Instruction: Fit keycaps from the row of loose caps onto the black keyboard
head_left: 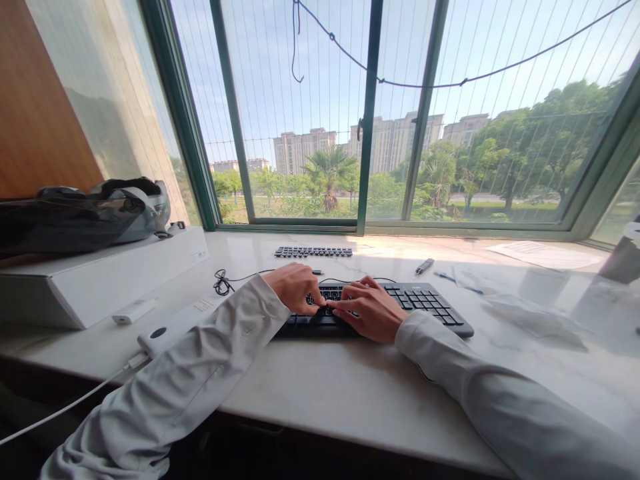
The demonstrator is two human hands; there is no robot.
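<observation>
Head view: the black keyboard (435,303) lies flat on the desk (300,387), toward six o'clock from the view's centre. The left hand (299,288), at the keyboard's ten o'clock, is curled, fingertips down at the keys. The right hand (373,310) is loosely bent, fingertips just beside the left's. Whether either pinches anything cannot be told. Rows of dark keycaps (314,252) lie apart, at eleven o'clock.

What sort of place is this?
Probably a home or office desk spot, though which I can't tell: a keyboard lies on a marble-look counter before a wide window.
</observation>
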